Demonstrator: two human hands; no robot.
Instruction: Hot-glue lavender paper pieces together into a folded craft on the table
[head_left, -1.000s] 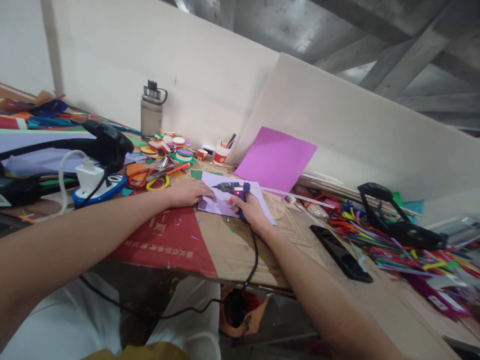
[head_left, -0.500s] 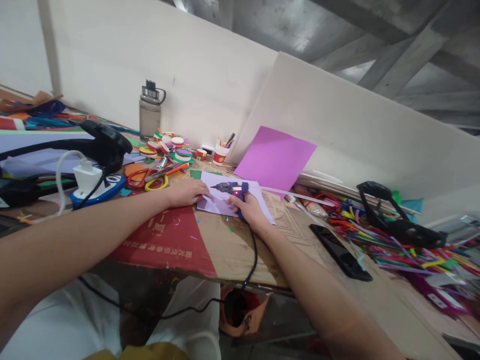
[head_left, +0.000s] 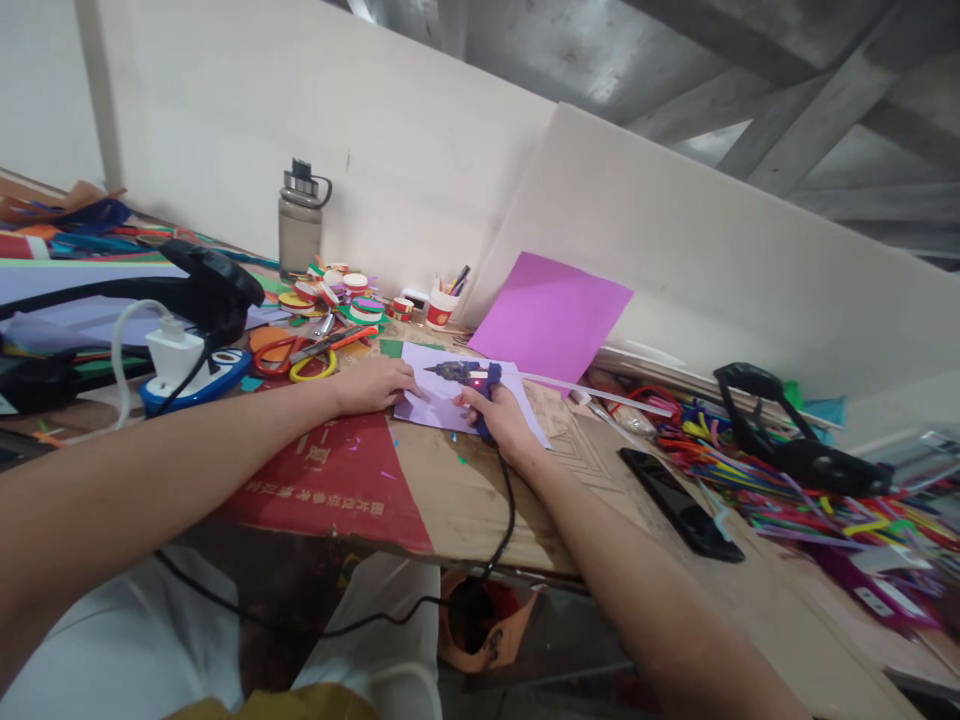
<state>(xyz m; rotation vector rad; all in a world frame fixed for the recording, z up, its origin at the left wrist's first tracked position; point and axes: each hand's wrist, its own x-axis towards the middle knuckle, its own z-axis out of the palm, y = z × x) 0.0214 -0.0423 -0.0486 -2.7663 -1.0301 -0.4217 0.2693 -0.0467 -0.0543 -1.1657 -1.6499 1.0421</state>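
Note:
My right hand (head_left: 504, 415) is wrapped round the handle of a dark blue hot glue gun (head_left: 482, 378). A small red light glows on the gun, and a long clear glue stick (head_left: 592, 391) sticks out of its back. Its nozzle points left, over a sheet of lilac paper (head_left: 442, 426) on the cardboard-covered table. At the sheet's left edge rests my left hand (head_left: 377, 386), its fingers bent and closed on the paper; the fingertips are partly hidden. A folded bit of the same lilac paper seems to stand beside them.
Scissors (head_left: 315, 369), round paper pieces (head_left: 365, 309), a pen cup (head_left: 442, 306) and a bottle (head_left: 300, 225) stand at back left. A magenta sheet (head_left: 551, 310) leans on the wall. At right lie a phone (head_left: 679, 503) and colourful pipe cleaners (head_left: 720, 450). The gun's cord (head_left: 506, 520) hangs over the table edge.
The glue gun has shifted slightly right, its nozzle a little farther from my left fingers. My left hand has stayed almost still on the lilac paper.

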